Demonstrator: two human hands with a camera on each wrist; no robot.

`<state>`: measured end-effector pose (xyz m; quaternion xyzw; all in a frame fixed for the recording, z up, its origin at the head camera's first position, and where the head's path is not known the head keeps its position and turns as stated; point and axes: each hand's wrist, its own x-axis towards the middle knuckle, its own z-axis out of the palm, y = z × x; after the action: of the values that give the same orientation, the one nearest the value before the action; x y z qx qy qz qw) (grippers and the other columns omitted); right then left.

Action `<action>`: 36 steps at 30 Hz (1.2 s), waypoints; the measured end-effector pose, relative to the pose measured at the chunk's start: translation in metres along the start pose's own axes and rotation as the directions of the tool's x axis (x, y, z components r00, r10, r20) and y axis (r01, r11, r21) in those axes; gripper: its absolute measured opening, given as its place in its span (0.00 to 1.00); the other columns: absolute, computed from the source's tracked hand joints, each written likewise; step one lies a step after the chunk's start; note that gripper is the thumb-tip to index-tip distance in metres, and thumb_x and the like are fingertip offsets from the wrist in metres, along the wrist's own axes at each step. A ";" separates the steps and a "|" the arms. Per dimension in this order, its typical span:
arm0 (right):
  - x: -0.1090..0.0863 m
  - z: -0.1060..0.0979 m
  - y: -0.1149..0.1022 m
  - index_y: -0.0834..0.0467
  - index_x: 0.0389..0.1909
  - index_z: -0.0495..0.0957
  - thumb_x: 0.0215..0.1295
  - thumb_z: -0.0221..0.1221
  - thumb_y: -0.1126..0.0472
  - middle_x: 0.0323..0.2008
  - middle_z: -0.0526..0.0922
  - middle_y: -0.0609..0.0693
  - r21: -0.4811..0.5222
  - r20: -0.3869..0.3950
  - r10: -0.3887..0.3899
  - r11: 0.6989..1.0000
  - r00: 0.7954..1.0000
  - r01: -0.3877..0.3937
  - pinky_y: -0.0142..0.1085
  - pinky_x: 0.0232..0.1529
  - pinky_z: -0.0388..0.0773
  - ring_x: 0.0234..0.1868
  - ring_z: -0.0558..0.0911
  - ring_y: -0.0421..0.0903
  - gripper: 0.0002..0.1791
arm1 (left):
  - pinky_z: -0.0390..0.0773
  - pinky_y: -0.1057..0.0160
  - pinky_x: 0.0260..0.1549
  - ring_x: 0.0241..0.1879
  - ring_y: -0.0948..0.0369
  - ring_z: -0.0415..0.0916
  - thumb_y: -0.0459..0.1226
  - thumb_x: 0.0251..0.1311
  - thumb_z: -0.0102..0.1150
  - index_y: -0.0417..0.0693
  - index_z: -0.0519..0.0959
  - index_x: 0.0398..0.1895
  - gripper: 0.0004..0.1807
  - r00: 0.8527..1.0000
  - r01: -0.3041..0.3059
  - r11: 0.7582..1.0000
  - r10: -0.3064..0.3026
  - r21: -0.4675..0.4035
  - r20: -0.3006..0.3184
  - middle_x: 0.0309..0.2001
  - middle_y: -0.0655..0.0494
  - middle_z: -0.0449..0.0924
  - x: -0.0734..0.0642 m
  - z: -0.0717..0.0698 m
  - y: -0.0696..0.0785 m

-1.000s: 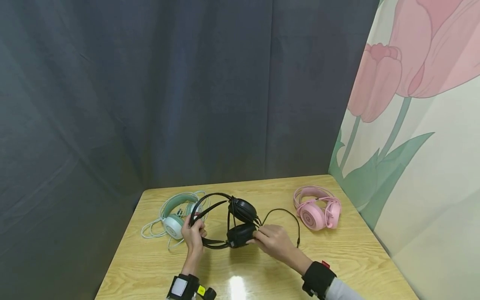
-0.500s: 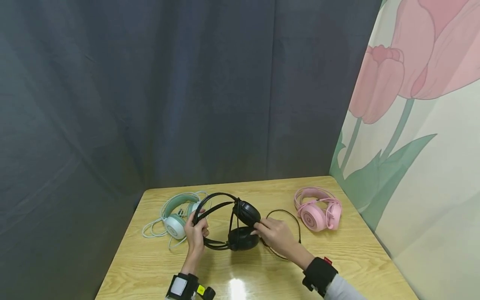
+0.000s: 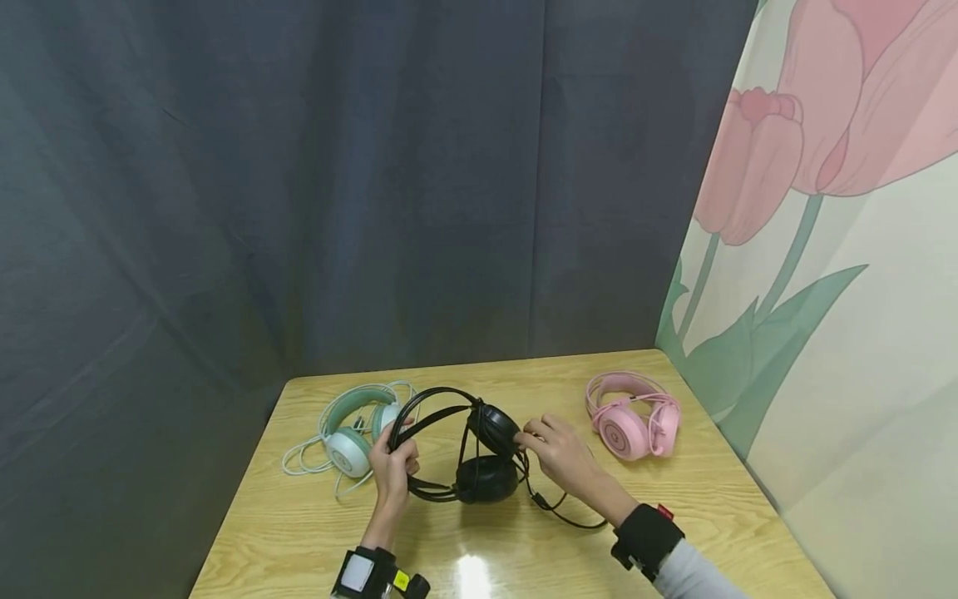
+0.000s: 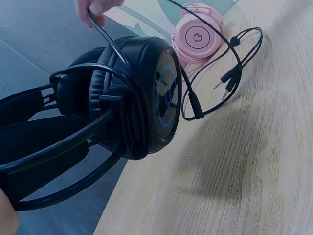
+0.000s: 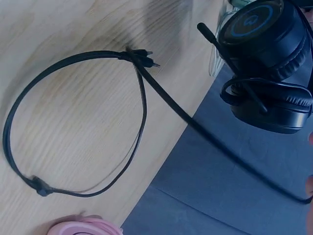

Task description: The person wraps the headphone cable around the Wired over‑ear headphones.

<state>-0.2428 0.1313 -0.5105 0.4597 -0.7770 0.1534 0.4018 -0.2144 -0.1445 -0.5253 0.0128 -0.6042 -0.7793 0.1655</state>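
Note:
A black over-ear headset point(image 3: 486, 480) hangs sideways above the table, its ear cups facing right. My left hand point(image 3: 392, 474) grips the headband; in the left wrist view only a bit of that hand point(image 4: 7, 215) shows at the lower left. Just right of the ear cups, my right hand point(image 3: 563, 459) pinches the black cable point(image 5: 171, 103) of the headset. Part of this cable wraps around the cups. Its looped end, with two plugs point(image 4: 231, 79), trails onto the tabletop. A thin microphone boom point(image 5: 207, 33) sticks out beside one cup.
Pink headphones point(image 3: 624, 431) with their cable wound round them lie at the back right of the wooden table point(image 3: 299, 541). Green and white headphones point(image 3: 348, 453) with a loose pale cable lie at the left, close behind my left hand. A dark curtain point(image 3: 419, 208) hangs behind.
My right hand has moved slightly up and right, away from the ear cups, with the cable. The cable's loose end has shifted toward the table's front. The headset has moved a little right.

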 end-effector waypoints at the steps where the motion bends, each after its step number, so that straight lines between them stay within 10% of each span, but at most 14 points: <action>1: 0.001 0.000 0.000 0.57 0.31 0.78 0.60 0.47 0.64 0.27 0.73 0.46 -0.005 -0.008 0.007 1.000 1.000 -0.007 0.30 0.21 0.65 0.23 0.67 0.42 0.10 | 0.55 0.68 0.06 0.08 0.63 0.52 0.23 0.46 0.44 0.45 0.73 0.44 0.20 1.000 0.000 1.000 0.000 0.003 0.004 0.13 0.52 0.60 0.000 0.001 0.000; 5: 0.009 0.000 0.001 0.56 0.26 0.77 0.44 0.63 0.53 0.21 0.71 0.44 -0.041 -0.048 0.051 0.998 0.998 -0.053 0.28 0.15 0.65 0.19 0.67 0.39 0.11 | 0.55 0.69 0.06 0.08 0.63 0.51 0.22 0.45 0.44 0.45 0.73 0.44 0.22 0.999 -0.003 1.000 0.002 0.024 0.039 0.13 0.52 0.61 -0.001 0.003 0.002; 12: 0.020 0.001 0.003 0.54 0.20 0.73 0.39 0.62 0.41 0.18 0.66 0.42 -0.074 -0.024 0.092 0.993 0.995 -0.093 0.24 0.12 0.56 0.15 0.63 0.36 0.19 | 0.54 0.69 0.05 0.07 0.64 0.52 0.22 0.43 0.44 0.45 0.73 0.45 0.23 0.992 -0.023 0.997 0.013 0.075 0.126 0.10 0.51 0.61 -0.002 0.004 0.002; 17: 0.019 0.004 0.005 0.54 0.23 0.75 0.44 0.62 0.48 0.23 0.69 0.44 -0.066 0.019 0.053 0.996 0.998 -0.051 0.26 0.14 0.60 0.19 0.64 0.38 0.14 | 0.54 0.69 0.06 0.07 0.64 0.51 0.22 0.44 0.44 0.46 0.73 0.45 0.23 0.981 -0.013 0.997 -0.002 0.076 0.193 0.10 0.52 0.61 -0.001 0.000 -0.001; 23: 0.015 0.004 0.006 0.57 0.33 0.76 0.63 0.39 0.64 0.33 0.73 0.49 0.003 0.072 0.040 0.999 0.997 -0.040 0.33 0.22 0.68 0.27 0.69 0.44 0.15 | 0.54 0.69 0.05 0.07 0.65 0.51 0.21 0.42 0.43 0.42 0.72 0.46 0.24 0.966 -0.021 0.998 0.006 0.057 0.257 0.10 0.53 0.62 -0.002 -0.003 -0.004; 32: 0.017 -0.002 0.008 0.53 0.25 0.75 0.40 0.63 0.46 0.22 0.71 0.42 -0.062 -0.028 0.132 0.989 0.991 -0.133 0.28 0.12 0.63 0.17 0.69 0.37 0.16 | 0.53 0.70 0.06 0.08 0.64 0.50 0.21 0.43 0.41 0.43 0.72 0.48 0.25 0.932 -0.031 0.998 0.010 0.053 0.363 0.10 0.54 0.57 -0.005 -0.005 -0.003; 36: 0.015 -0.003 0.012 0.54 0.27 0.76 0.47 0.61 0.55 0.25 0.73 0.44 -0.042 -0.010 0.124 0.991 0.992 -0.125 0.30 0.16 0.66 0.21 0.70 0.40 0.08 | 0.51 0.68 0.06 0.08 0.64 0.48 0.20 0.43 0.39 0.39 0.69 0.50 0.26 0.911 0.000 1.000 0.007 -0.015 0.412 0.09 0.55 0.52 -0.005 -0.008 0.000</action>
<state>-0.2551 0.1311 -0.4956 0.4011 -0.8058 0.1634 0.4039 -0.2078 -0.1500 -0.5286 -0.1541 -0.6198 -0.7687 0.0359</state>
